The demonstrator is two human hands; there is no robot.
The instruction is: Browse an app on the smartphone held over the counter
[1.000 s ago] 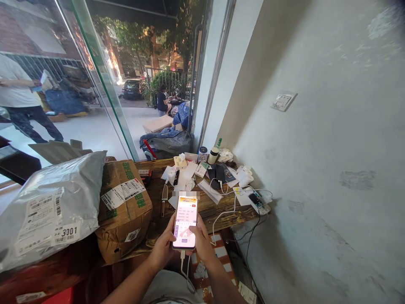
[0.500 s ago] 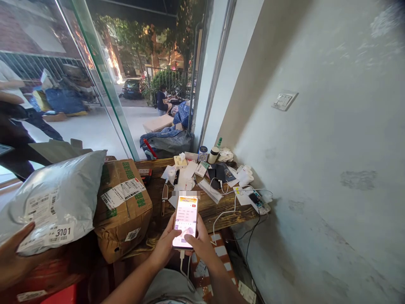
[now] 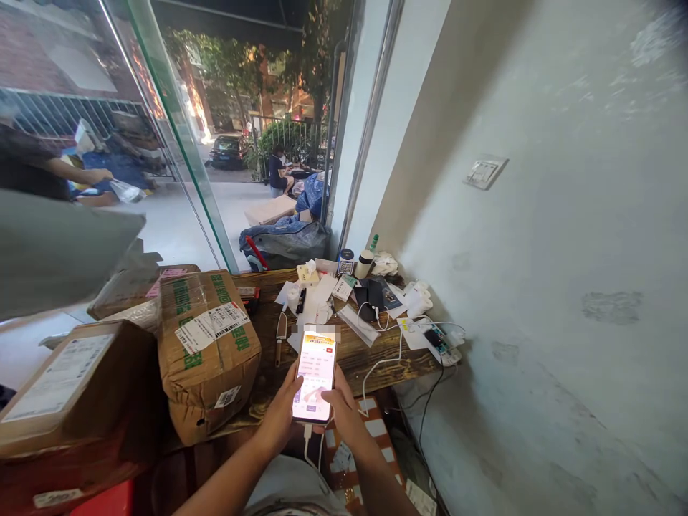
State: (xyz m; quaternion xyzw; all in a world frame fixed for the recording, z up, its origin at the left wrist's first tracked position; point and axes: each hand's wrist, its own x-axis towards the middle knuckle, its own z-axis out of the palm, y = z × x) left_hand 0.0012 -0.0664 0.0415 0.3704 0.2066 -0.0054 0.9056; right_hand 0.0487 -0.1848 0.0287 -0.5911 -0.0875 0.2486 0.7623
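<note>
A smartphone (image 3: 314,375) with a lit screen stands upright in front of me, a white cable hanging from its lower end. My left hand (image 3: 279,416) wraps round its left edge and back. My right hand (image 3: 344,416) grips the right edge, thumb lying on the lower part of the screen. Both hands hover just in front of the wooden table (image 3: 365,355).
A taped cardboard parcel (image 3: 207,347) sits left of the phone, another box (image 3: 69,383) further left. A grey bag (image 3: 59,247) is lifted at far left. A knife (image 3: 279,333), papers, chargers and a power strip (image 3: 441,344) litter the table. The plaster wall (image 3: 537,287) is on the right.
The grey mailer bag has been lifted off the table at the left by another person, uncovering a cardboard box beneath. My hands and the phone stayed almost still.
</note>
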